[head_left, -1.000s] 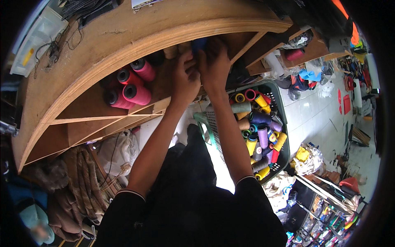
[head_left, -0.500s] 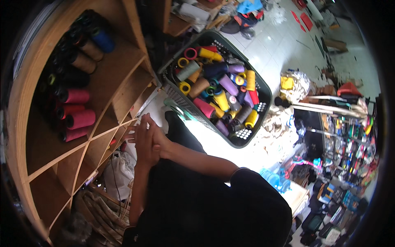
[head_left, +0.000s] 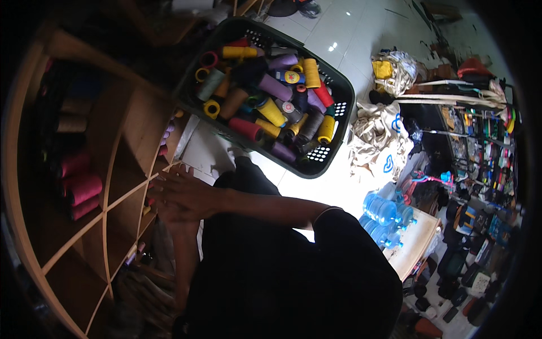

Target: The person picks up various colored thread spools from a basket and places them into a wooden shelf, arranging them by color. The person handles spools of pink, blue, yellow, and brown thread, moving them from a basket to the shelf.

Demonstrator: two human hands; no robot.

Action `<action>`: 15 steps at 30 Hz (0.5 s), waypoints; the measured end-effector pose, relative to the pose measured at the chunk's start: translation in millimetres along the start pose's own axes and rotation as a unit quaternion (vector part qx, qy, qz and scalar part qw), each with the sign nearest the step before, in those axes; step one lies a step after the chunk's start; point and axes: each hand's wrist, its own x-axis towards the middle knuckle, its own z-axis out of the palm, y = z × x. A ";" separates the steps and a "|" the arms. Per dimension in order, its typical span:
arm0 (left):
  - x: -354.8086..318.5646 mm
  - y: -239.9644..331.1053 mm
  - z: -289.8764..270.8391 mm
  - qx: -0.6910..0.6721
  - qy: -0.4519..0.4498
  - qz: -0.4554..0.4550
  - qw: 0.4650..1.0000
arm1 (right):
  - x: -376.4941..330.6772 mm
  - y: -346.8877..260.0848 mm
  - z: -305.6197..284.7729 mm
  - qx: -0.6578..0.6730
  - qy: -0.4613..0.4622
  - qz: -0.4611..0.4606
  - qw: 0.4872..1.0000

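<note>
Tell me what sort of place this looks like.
Probably a sewing workshop or its thread storeroom: a dark green perforated basket heaped with multicoloured thread cones, a wooden compartment shelf with pink cones on it, and a crumpled pile of cream cloth.

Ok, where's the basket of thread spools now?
In the head view, the dark green basket sits at upper centre, between the wooden shelf on its left and the cream cloth heap on its right.
</note>
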 end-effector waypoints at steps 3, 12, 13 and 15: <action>-27.1 5.0 21.7 -0.061 -0.144 -0.070 0.985 | -15.8 14.1 -16.2 -0.022 0.034 0.044 0.998; 59.5 -31.4 -95.1 0.397 -0.007 0.002 0.918 | -112.5 57.8 -104.0 -0.014 0.215 0.332 0.918; 57.4 -36.4 -100.2 0.417 0.034 -0.007 0.908 | -126.0 74.4 -103.4 -0.046 0.262 0.346 0.900; 52.5 -44.1 -119.6 0.443 0.116 -0.035 0.888 | -153.5 100.2 -109.8 -0.110 0.295 0.389 0.866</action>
